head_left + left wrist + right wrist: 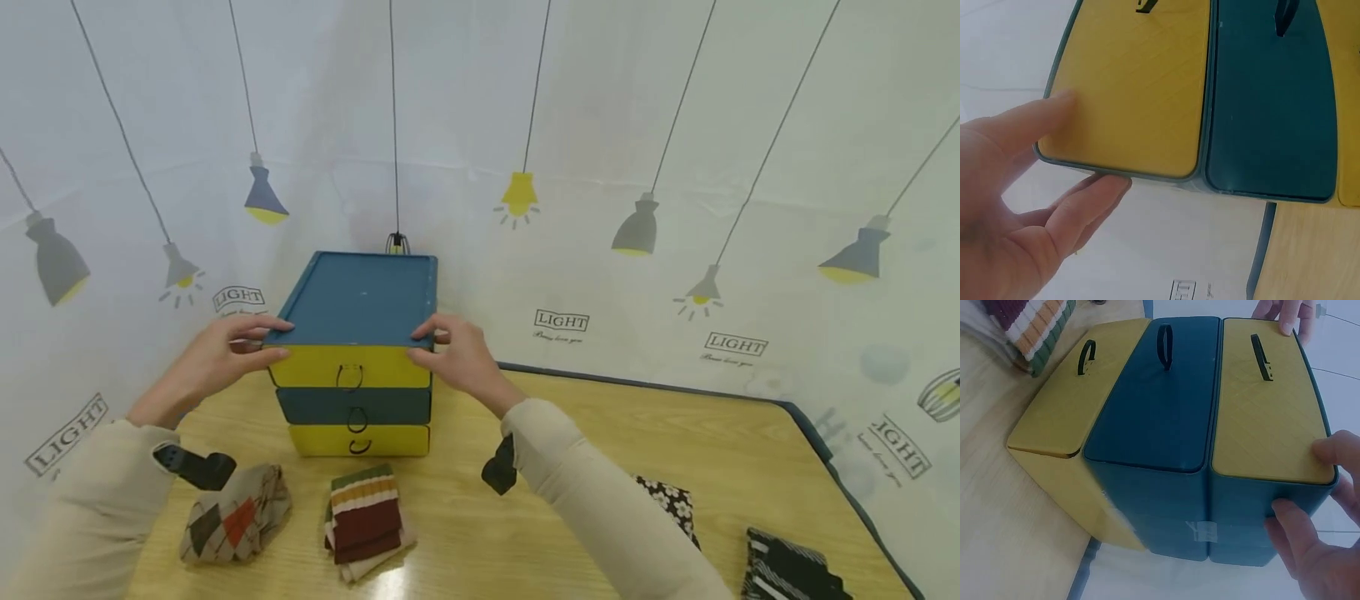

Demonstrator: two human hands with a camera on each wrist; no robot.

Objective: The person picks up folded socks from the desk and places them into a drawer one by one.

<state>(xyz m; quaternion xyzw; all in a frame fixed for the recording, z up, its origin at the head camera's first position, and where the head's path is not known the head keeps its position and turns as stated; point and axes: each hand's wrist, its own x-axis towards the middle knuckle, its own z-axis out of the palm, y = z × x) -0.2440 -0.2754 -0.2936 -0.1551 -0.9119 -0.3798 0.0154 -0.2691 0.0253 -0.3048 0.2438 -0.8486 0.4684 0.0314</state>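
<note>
drawers stand stacked on the table, left of centre, their top front corners pinched between thumb and fingers by my left hand and right hand, which i would load evenly so nothing skews.

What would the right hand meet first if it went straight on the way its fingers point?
The right hand would meet the drawer unit, whose upper front right corner appears between thumb and fingers, though exact depth is unclear.
</note>
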